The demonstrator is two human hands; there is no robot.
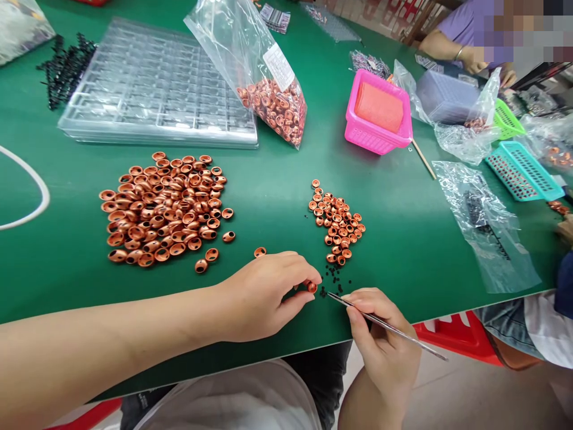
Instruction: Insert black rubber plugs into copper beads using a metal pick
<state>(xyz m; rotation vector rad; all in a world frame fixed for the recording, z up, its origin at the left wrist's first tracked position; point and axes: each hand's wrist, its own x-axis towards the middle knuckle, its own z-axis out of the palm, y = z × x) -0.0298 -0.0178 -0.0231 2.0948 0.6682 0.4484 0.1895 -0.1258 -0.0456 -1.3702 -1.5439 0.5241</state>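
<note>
Between the thumb and fingers of my left hand (264, 295) is a small copper-coloured cup-shaped piece (312, 288) with a hole. My right hand (389, 346) grips thin metal tweezers (409, 339), their tip pointing left, close to that piece. Tiny black bits (333, 272) lie scattered around the tweezer tip, some right beside it. Just beyond them is a cluster of smaller copper-coloured pieces (342, 221). A larger heap of copper-coloured cups (165, 209) spreads to the left, and one loose cup (260, 252) lies behind my left hand.
Behind the heap are stacked clear plastic trays (156, 89), a bag of copper pieces (280, 110) and black strips (67, 65). A pink basket (378, 140) holds an orange-red block. Right are a stick (423, 158), a plastic bag (514, 263) and a turquoise basket (528, 173). Another person (456, 36) sits across.
</note>
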